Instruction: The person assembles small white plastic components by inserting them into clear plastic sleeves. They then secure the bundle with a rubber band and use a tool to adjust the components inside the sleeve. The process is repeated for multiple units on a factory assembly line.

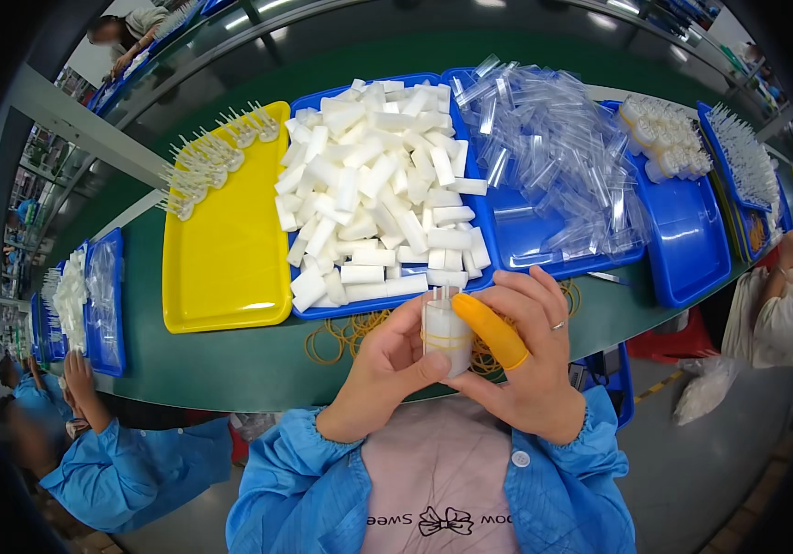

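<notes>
Between my hands, above the table's front edge, is a small white cylindrical piece (446, 343) with clear plastic around its upper part and yellow rubber bands round its middle. My left hand (376, 374) grips it from the left, the thumb across its lower front. My right hand (537, 374) closes on its right side; an orange finger cot (493, 334) covers the index finger, which bends over the top edge. Loose yellow rubber bands (330, 343) lie on the green table just beyond my hands.
A blue tray (299, 303) heaped with white blocks stands ahead. Left of it, a yellow tray (223, 268) holds white pronged parts (201, 166). To the right are clear plastic sleeves (553, 157) and a blue tray (689, 235) with clustered parts. A co-worker's blue sleeve (110, 462) is at left.
</notes>
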Motion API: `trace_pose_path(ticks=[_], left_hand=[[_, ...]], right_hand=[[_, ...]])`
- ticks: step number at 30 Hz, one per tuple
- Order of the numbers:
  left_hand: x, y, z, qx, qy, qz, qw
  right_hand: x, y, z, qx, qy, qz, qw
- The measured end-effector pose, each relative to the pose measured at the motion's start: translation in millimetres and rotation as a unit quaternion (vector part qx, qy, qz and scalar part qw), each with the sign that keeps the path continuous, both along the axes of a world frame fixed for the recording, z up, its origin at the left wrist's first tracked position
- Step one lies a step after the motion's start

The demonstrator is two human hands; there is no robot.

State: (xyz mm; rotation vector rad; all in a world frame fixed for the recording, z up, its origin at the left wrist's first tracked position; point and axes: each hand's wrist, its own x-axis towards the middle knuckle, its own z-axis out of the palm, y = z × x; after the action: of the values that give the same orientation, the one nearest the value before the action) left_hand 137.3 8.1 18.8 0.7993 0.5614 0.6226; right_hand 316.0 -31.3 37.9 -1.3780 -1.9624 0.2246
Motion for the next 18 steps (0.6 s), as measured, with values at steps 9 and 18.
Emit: trace_pose_path(ticks=[9, 18], left_hand=[[-0.3, 8.4, -8.3, -0.108, -0.119, -0.089, 0.983], [1.3, 7.9, -16.4, -0.152, -0.142, -0.086, 0.974]], right_hand=[[5.7, -0.8, 0.4, -0.029, 0.03, 0.022, 0.999], [1.4, -0.4, -3.1, -0.025, 0.078, 0.01, 0.997]])
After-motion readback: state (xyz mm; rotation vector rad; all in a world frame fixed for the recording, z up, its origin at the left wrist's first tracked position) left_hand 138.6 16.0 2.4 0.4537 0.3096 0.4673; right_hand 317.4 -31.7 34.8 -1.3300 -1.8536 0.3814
